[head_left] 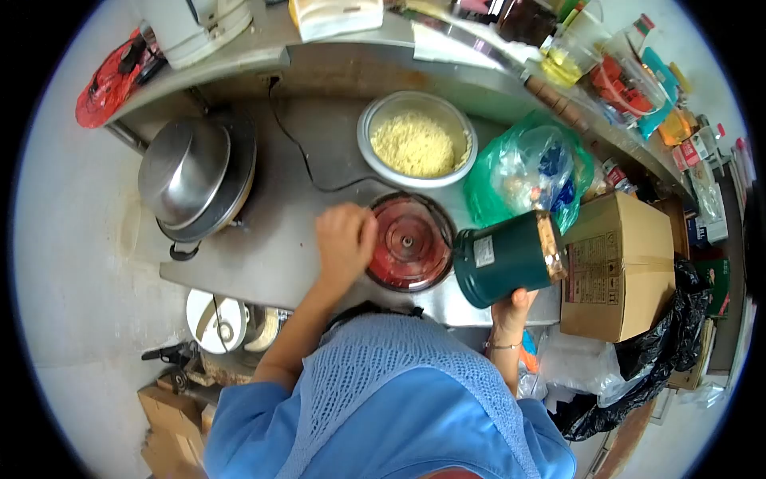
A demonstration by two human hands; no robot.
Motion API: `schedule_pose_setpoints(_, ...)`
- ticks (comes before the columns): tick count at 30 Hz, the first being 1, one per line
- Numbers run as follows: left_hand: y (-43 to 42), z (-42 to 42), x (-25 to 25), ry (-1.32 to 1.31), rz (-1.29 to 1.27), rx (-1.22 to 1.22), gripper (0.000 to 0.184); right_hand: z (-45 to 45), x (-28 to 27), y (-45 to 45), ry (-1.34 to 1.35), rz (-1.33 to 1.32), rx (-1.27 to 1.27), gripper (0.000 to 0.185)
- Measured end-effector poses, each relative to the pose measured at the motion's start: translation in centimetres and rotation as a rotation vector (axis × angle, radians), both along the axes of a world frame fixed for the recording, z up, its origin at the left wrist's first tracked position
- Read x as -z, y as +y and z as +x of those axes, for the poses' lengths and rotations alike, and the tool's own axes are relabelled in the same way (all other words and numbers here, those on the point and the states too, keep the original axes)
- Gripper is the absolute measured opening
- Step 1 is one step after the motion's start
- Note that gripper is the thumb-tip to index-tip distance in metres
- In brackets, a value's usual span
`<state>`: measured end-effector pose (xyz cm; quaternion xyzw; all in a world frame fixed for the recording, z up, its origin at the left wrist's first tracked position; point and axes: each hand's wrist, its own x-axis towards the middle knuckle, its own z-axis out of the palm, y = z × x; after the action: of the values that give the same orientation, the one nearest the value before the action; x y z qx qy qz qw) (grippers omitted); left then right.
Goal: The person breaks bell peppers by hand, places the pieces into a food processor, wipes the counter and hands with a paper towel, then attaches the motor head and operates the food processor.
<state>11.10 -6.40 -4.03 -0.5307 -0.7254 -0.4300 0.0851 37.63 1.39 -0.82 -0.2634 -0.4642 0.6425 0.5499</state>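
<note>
My right hand [515, 311] grips a dark green cylindrical container [507, 259] from below. The container lies tilted on its side in the air, with a white label and a shiny copper-coloured end pointing right. Just left of it, on the metal counter, sits a round red disc-shaped base [408, 241] with a small knob in its centre and a black cord [307, 164] running near it. My left hand [345, 239] is at the base's left edge, its fingers curled in; whatever may be inside them is hidden.
Behind the base stands a metal bowl [369, 148] of pale yellow, shredded-looking food. A green plastic bag [499, 172] and a cardboard box [626, 267] crowd the right. A wok [243, 172] topped by an upturned metal bowl [179, 172] occupies the left. A cluttered shelf [359, 44] overhangs the back.
</note>
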Motion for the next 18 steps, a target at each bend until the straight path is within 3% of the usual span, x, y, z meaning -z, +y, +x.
schedule_pose_setpoints(1, -0.1, 1.0, -0.3, 0.024, -0.027, 0.180, 0.011, -0.2, -0.2, 0.1, 0.006, 0.013, 0.023, 0.088)
schedule_pose_setpoints(3, 0.3, 3.6, -1.4, 0.151, -0.042, 0.308, 0.020, -0.3, -0.5, 0.1, 0.002, 0.006, 0.038, 0.093)
schedule_pose_setpoints(5, 0.5, 5.1, -0.7, 0.127, -0.198, 0.308, 0.041, -0.3, -0.4, 0.3, 0.007, 0.011, 0.041, 0.093)
schedule_pose_setpoints(7, 0.3, 5.5, 0.1, 0.180, -0.237, 0.286, 0.047, -0.3, -0.6, 0.2, 0.021, 0.015, 0.040, 0.092)
schedule_pose_setpoints(18, 0.4, 5.4, 0.0, 0.133, -0.288, 0.292, 0.052, -0.9, 0.3, 0.5, 0.027, -0.015, -0.003, 0.087)
